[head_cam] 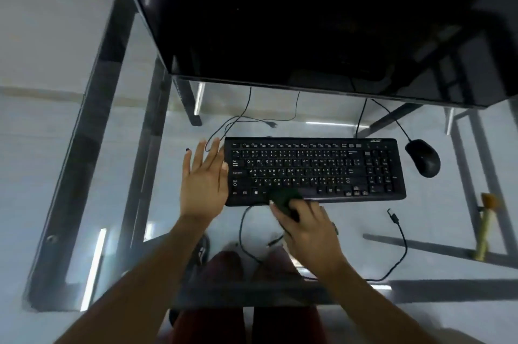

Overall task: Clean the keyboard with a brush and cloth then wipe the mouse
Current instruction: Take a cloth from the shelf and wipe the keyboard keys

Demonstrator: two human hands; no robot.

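A black keyboard (314, 169) lies flat on the glass desk (350, 226). My left hand (203, 179) rests with spread fingers against the keyboard's left end and holds nothing. My right hand (305, 227) grips a dark green cloth (286, 200) pressed on the keyboard's front edge near the space bar. The cloth is blurred. A black mouse (423, 158) sits to the right of the keyboard, apart from both hands. No brush is clearly visible.
A dark monitor (308, 21) looms over the back of the desk. Loose black cables (398, 245) trail in front of and behind the keyboard. A yellowish object (486, 227) stands at the right. My knees show through the glass.
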